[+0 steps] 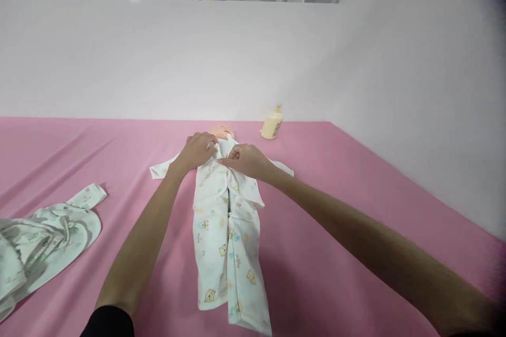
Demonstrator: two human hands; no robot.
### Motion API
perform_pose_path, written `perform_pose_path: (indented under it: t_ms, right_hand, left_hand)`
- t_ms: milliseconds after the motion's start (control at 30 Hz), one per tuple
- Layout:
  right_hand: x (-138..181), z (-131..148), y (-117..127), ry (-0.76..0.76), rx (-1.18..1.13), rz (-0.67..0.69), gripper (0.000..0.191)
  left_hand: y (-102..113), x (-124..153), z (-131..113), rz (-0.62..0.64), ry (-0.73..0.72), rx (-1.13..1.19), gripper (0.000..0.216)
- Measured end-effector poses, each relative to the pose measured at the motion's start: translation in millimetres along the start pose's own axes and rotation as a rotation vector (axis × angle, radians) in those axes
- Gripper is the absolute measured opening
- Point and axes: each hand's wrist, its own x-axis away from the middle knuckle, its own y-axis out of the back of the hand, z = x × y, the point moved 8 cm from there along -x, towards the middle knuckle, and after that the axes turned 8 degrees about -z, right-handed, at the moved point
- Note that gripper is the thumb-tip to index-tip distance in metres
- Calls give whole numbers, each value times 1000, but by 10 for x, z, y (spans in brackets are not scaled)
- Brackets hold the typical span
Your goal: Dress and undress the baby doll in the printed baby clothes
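Observation:
A doll lies on its back, its peach-coloured head [222, 132] at the far end and mostly hidden behind my hands. It wears a white baby top [211, 181] with small printed animals and matching trousers [211, 253], whose legs point towards me. At the neckline, my left hand [201, 149] pinches the edge of the top near a small white fastening. Just to its right, my right hand [245, 160] has its thumb and fingers closed on the front of the same top. The top's sleeves spread out to both sides.
A pale yellow pump bottle [272, 123] stands by the back wall [169, 58]. Crumpled white printed baby clothes [51, 242] lie at the left on the pink padded surface [336, 274]. A white wall [435, 105] bounds the right side.

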Motion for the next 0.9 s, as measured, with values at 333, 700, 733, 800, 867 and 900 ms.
perform_pose_path:
  t_ms: [333,700,733,800,867,900]
  right_hand:
    - [53,149,-132,137,446,95,17]
    - [148,346,-313,448,836,127,29]
    - [149,340,-305,438,841,128,27]
    - [149,332,-280,402,837,129,22]
    - [149,335,-254,369,829,134,19]
    - [148,338,-241,351,820,138,18]
  left_hand:
    - [15,148,-273,134,-73,-56,14]
    - [-43,209,-303,166,-139,-20,24]
    - [-39,217,-305,173,-137,-6,26]
    - [-41,231,-309,193,-136,20,29]
    - [-52,241,-314,212,-140,36,30]
    - [-61,246,-317,221,-145,38,29]
